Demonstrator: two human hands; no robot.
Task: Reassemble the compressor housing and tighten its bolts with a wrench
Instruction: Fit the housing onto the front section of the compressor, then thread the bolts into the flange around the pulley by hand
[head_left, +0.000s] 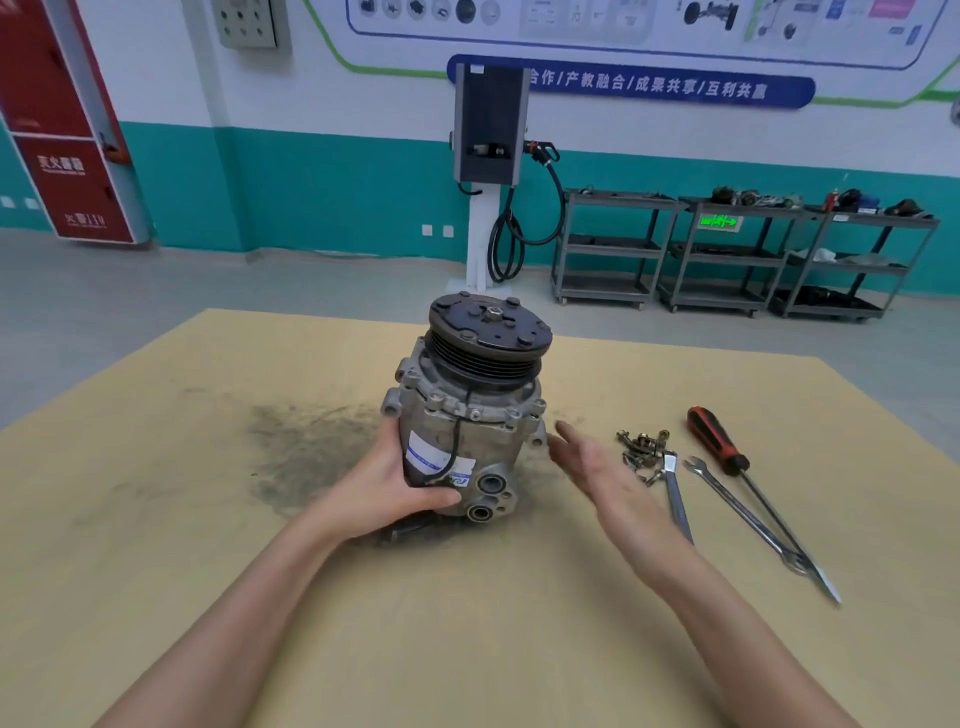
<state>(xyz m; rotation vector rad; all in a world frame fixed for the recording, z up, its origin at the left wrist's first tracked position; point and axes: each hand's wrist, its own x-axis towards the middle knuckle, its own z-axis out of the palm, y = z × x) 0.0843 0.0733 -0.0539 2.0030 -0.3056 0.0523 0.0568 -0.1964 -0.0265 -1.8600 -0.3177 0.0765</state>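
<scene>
The grey compressor (467, 410) stands tilted on the tan table top (218, 545), its black pulley up and two round ports facing me. My left hand (395, 483) grips the lower left of its housing, thumb curled across the front. Just right of the compressor, my right hand (597, 467) hovers with straight fingers and holds nothing. A pile of several bolts (641, 448) lies beyond that hand. A short wrench (677, 496) and a long wrench (743, 514) lie to its right.
A red-and-black-handled screwdriver (719, 441) lies crossing the long wrench. A dark grease smear (306, 447) marks the table left of the compressor. Past the table's far edge stand a charging post (491, 130) and grey shelf carts (727, 254).
</scene>
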